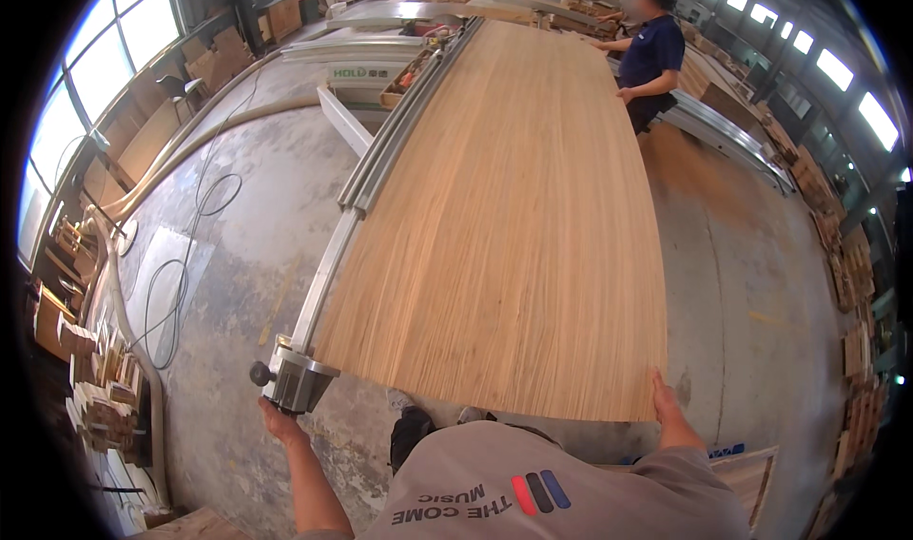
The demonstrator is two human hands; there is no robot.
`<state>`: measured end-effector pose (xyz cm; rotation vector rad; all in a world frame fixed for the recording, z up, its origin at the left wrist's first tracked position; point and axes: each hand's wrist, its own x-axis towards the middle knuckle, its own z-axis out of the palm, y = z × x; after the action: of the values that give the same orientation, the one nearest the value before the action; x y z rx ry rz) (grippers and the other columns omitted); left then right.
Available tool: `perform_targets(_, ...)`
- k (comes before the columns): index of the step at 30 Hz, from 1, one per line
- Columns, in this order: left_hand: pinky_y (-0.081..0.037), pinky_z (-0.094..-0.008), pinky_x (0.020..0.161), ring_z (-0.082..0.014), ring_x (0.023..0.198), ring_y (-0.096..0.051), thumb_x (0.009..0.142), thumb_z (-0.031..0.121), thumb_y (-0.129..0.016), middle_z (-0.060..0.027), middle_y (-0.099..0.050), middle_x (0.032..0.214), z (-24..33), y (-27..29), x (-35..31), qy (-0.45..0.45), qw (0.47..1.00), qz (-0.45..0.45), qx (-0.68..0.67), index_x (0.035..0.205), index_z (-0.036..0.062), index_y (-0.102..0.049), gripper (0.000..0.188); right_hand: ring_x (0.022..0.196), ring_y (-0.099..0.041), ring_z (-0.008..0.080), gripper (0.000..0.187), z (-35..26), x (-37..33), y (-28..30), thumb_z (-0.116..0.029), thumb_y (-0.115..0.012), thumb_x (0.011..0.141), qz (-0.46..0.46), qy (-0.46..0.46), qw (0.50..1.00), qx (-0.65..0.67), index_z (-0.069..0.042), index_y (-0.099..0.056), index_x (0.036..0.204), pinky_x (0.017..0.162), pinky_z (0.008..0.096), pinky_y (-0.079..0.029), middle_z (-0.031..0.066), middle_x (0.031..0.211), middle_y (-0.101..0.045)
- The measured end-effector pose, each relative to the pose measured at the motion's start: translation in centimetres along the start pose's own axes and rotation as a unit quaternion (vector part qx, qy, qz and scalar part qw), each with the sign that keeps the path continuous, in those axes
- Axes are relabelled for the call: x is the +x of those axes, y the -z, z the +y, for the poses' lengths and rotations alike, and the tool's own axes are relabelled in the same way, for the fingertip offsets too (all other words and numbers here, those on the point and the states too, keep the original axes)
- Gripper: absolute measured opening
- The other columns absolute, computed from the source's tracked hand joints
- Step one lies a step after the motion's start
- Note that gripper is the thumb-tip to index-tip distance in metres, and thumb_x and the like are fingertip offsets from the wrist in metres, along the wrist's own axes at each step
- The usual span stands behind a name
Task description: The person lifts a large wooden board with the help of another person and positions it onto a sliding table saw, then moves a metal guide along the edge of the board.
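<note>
A large wooden panel (pixel 518 226) with lengthwise grain stretches away from me. Its left side lies along the metal rail (pixel 399 126) of a sliding table saw. At the rail's near end is a grey metal end block (pixel 302 380) with a round black knob. My left hand (pixel 281 420) grips this block from below, its fingers partly hidden. My right hand (pixel 668 402) holds the panel's near right corner, with some fingers hidden beneath it. At the far right side, a co-worker (pixel 654 60) in a dark blue shirt has both hands at the panel's edge.
A box of small items (pixel 407 79) sits beside the saw. Hoses (pixel 228 122) and a looped cable (pixel 176 293) run over the concrete floor at left. Stacked wood pieces (pixel 103 402) stand near left, with more wood (pixel 856 350) along the right.
</note>
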<state>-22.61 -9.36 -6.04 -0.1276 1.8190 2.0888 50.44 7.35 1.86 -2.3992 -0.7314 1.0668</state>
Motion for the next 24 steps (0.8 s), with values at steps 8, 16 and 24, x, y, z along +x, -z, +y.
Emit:
perform_targets(8,-0.052,-0.0359,0.076,-0.0225,0.095,-0.059,0.09,0.054,-0.046,-0.0104,-0.056,0.113,-0.5,-0.1,0.5,0.013,1.0,0.008,-0.001,0.124,0.003,-0.048,0.062,0.114,-0.048,0.0313,0.097,3.6,4.9,0.5,-0.068,-0.051,0.079,0.03,0.003,0.999,0.011,0.014,-0.039,0.128,0.094,0.0401,-0.039,0.0231,0.127,-0.048)
perform_targets(16,-0.051,-0.0348,0.077,-0.0215,0.093,-0.06,0.09,0.055,-0.046,-0.01,-0.057,0.11,-0.2,-0.4,0.1,0.008,1.0,0.01,0.001,0.121,0.0021,-0.051,0.062,0.113,-0.05,0.0316,0.097,3.7,4.9,0.5,-0.069,-0.052,0.078,0.046,-0.005,0.999,-0.003,0.014,-0.04,0.127,0.092,0.0406,-0.04,0.0233,0.126,-0.049)
perform_targets(24,-0.051,-0.0357,0.076,-0.0224,0.092,-0.06,0.09,0.054,-0.046,-0.0106,-0.058,0.109,-0.2,-0.4,0.2,0.01,1.0,0.005,-0.003,0.119,0.0015,-0.052,0.06,0.114,-0.049,0.0318,0.1,3.3,4.4,0.6,-0.07,-0.052,0.077,0.035,-0.001,0.999,-0.006,0.015,-0.04,0.127,0.093,0.0407,-0.04,0.0235,0.127,-0.049)
